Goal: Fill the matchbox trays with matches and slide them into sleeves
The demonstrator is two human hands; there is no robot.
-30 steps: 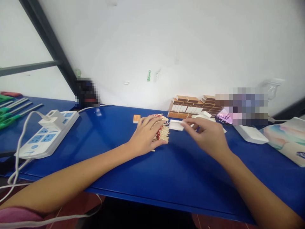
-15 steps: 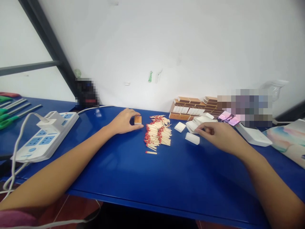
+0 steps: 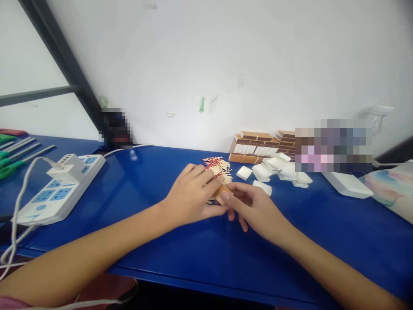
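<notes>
Both hands meet at the middle of the blue table around a small orange-brown matchbox (image 3: pixel 222 193). My left hand (image 3: pixel 195 193) grips it from the left, thumb below and fingers above. From the right, my right hand (image 3: pixel 254 206) is closed on the box too, its thumb on the near face. Behind and partly under the hands lies a pile of red-tipped matches (image 3: pixel 217 164), much of it hidden. Just beyond my right hand sit a white matchbox tray (image 3: pixel 263 187) and a second tray (image 3: pixel 244 173), with a heap of more white trays (image 3: pixel 277 164) behind.
Matchbox sleeves (image 3: pixel 254 144) are stacked against the wall at the back. A white power strip (image 3: pixel 61 189) with cables and green-handled scissors (image 3: pixel 13 165) lie at the left. A white box (image 3: pixel 348 185) and a colourful sheet (image 3: pixel 392 189) are at the right.
My left hand has brought the matchbox right, over the matches. My right hand has left the white trays and moved left and nearer, onto the matchbox.
</notes>
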